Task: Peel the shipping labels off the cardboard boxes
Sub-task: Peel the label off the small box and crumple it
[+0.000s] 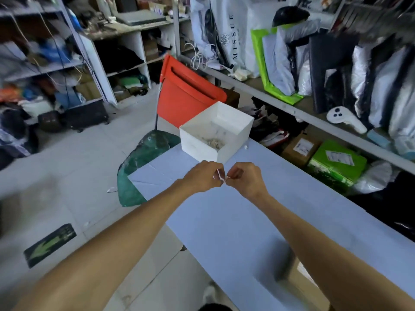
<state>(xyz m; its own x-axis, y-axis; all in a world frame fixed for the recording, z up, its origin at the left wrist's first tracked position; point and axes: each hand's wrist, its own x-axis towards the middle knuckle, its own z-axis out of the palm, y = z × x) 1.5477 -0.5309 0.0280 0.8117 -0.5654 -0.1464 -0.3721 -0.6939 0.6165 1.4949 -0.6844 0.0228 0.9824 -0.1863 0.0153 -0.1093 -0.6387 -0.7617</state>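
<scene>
label scrap pinched between fingers of left hand and right hand; suggest balling tight, dropping into white box.

You see two grips, a left grip and a right grip, and one white label scrap between them. One bench. One open white box. One red chair. Two labelled parcels: one brown box, one green box. One white controller. One green floor arrow.
</scene>
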